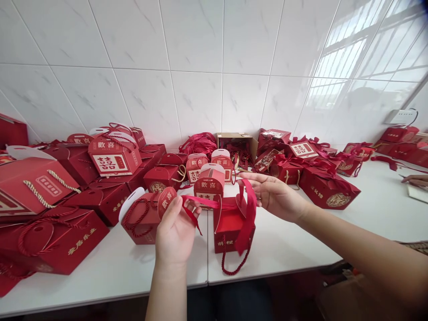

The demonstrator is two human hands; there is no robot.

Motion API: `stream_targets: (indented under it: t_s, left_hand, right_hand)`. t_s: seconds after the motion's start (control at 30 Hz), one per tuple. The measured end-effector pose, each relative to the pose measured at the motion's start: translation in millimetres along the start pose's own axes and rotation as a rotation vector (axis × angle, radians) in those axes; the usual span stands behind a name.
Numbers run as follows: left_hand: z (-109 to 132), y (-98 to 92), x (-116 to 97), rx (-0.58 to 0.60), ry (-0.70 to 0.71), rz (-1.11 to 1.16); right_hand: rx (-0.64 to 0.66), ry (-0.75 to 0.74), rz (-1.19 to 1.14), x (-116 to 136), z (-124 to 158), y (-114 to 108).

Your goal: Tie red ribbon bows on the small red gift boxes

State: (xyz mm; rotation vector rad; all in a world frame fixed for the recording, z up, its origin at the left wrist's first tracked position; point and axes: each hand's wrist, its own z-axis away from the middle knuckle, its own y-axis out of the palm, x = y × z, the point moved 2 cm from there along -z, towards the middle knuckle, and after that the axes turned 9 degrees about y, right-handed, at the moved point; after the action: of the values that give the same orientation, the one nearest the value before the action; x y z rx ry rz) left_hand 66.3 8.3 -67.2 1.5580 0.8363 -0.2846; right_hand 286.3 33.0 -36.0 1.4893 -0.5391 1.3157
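Observation:
A small red gift box (234,229) stands near the table's front edge, with a red rope handle (234,271) hanging down its front. A red satin ribbon (246,218) runs across its top and drapes over its right side. To the left of this box, my left hand (177,232) pinches one end of the ribbon between thumb and fingers, pulled out sideways. On the right, my right hand (276,196) has its fingers stretched out, their tips touching or close beside the ribbon's loop. Another red box with rope handles (142,218) sits just behind my left hand.
Many red boxes, such as one with gold cord (36,180), crowd the left of the white table (287,254). At the back are a ribbon heap (199,143) and an open carton (254,145). Ribboned boxes (329,185) stand right; another person's hand (416,179) shows far right.

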Motion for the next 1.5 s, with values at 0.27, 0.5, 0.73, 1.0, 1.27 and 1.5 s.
stream_targets:
  t_s: [0.27,0.5,0.73,1.0,1.27,1.5]
  left_hand:
    - [6.3,9.2,-4.2,0.144,0.056,-0.003]
    - [14.6,17.8,-6.0,0.263,0.105,-0.044]
    - [-2.0,42.2,-6.9,0.116,0.283,-0.294]
    - [-26.2,73.3,-22.3,0.247,0.202,-0.312]
    - [-37.1,102.2,-45.4,0.386,0.150,-0.402]
    - [-37.3,119.2,-52.8,0.433,0.104,-0.532]
  right_hand:
    - [-0.104,-0.091,-0.001,-4.2,-3.2,-1.1]
    - [-0.122,-0.161,-0.013,0.0,-0.2,1.3]
    - [-0.201,-0.264,-0.004,12.2,2.8,3.3]
    - [-0.239,-0.371,0.027,32.3,7.4,11.1]
    - [-0.275,-0.458,0.148,54.3,18.3,22.7]
    - [-0.317,-0.495,0.221,67.3,20.2,33.9]
